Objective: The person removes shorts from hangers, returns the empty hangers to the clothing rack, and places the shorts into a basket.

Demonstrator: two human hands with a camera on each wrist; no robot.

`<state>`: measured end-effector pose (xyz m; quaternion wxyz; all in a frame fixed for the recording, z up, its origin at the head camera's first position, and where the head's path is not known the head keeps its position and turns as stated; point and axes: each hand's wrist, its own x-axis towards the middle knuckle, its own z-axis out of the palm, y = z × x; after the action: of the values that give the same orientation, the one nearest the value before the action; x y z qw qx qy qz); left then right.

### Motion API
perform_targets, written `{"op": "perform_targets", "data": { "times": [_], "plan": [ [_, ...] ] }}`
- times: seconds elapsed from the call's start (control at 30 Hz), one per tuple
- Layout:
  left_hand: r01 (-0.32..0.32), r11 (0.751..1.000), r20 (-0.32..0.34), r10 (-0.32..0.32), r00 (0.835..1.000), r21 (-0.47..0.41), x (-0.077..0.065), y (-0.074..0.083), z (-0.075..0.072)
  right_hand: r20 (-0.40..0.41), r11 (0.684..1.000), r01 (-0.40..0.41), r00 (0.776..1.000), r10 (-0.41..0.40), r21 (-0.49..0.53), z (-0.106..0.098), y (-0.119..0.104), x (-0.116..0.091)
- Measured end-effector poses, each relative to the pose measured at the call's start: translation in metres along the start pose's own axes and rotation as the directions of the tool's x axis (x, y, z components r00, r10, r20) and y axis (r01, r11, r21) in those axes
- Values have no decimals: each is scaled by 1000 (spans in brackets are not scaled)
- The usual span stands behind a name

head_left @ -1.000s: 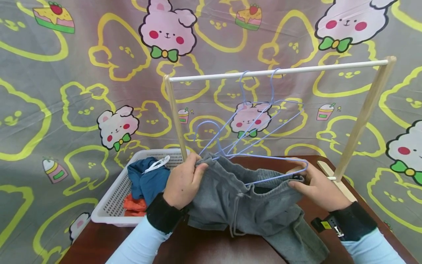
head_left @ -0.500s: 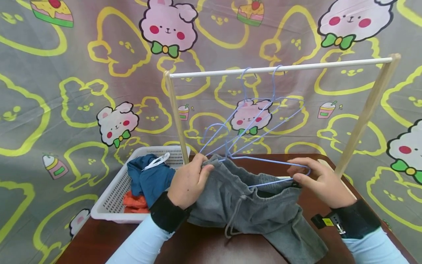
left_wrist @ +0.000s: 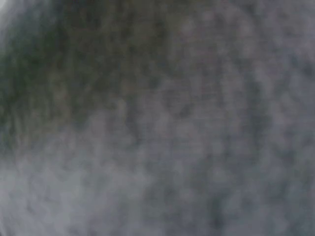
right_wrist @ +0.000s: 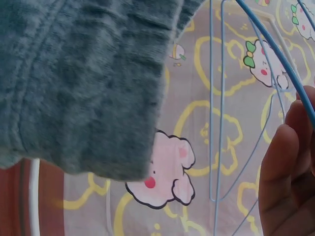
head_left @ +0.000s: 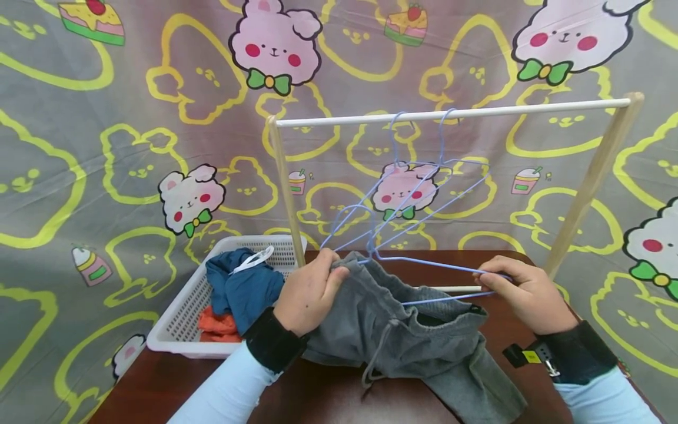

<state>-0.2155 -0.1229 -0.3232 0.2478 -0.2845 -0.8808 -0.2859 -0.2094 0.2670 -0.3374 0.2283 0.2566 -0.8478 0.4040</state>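
Observation:
My left hand (head_left: 309, 288) grips the left side of the waistband of a pair of grey drawstring shorts (head_left: 355, 318). A blue wire hanger (head_left: 434, 263) sits partly inside the waist opening, its hook up and its left end hidden in the cloth. With thumb and fingers, my right hand (head_left: 529, 294) pinches the hanger's right end, which sticks out past the waistband. In the right wrist view, the fingers (right_wrist: 280, 172) are at the blue wire, apart from the shorts' cloth (right_wrist: 93, 88). Only blurred grey cloth (left_wrist: 197, 137) fills the left wrist view.
Behind the shorts stands a rack with a white rod (head_left: 339, 121) and wooden posts (head_left: 593, 182). Blue hangers (head_left: 442, 138) hang from the rod. At left, a white basket (head_left: 177, 312) holds blue clothing (head_left: 241, 282) and orange clothing (head_left: 217, 324) on the brown table (head_left: 175, 388).
The hanger has shifted right, with its hook now further right. My right hand has left the waistband and moved outward onto the hanger's end. My left hand keeps its hold, slightly further right.

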Motion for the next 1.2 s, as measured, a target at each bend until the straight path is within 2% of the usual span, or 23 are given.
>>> {"op": "perform_targets", "data": {
  "times": [0.4, 0.63, 0.7, 0.73, 0.8, 0.9, 1.07, 1.2],
  "plan": [
    [-22, 999, -39, 23, 999, 31, -1, -4, 1, -68, 997, -23, 997, 28, 77, -10, 1, -6],
    [-25, 999, -43, 26, 999, 42, -1, -8, 1, -138, 993, -74, 987, 86, 92, -21, 6, -10],
    [-24, 999, -40, 26, 999, 42, -2, -9, 1, -156, 982, -71, 983, 99, 174, -23, 8, -10],
    [-23, 999, -37, 25, 999, 40, -2, -9, 2, -164, 970, -59, 981, 100, 237, -23, 9, -11],
    [-19, 999, -31, 21, 999, 41, -3, -10, 2, -184, 921, -12, 979, 90, 390, -24, 10, -11],
    [-17, 999, -23, 19, 1000, 47, -4, -11, 3, -195, 796, 87, 980, 40, 599, -25, 13, -9],
    [-10, 998, -23, 12, 1000, 59, -5, -15, 4, -218, 649, 190, 975, -38, 737, -29, 14, -5],
    [-1, 998, -21, 2, 1000, 66, -5, -19, 4, -238, 585, 214, 971, -38, 782, -34, 14, -6]
  ]
}}
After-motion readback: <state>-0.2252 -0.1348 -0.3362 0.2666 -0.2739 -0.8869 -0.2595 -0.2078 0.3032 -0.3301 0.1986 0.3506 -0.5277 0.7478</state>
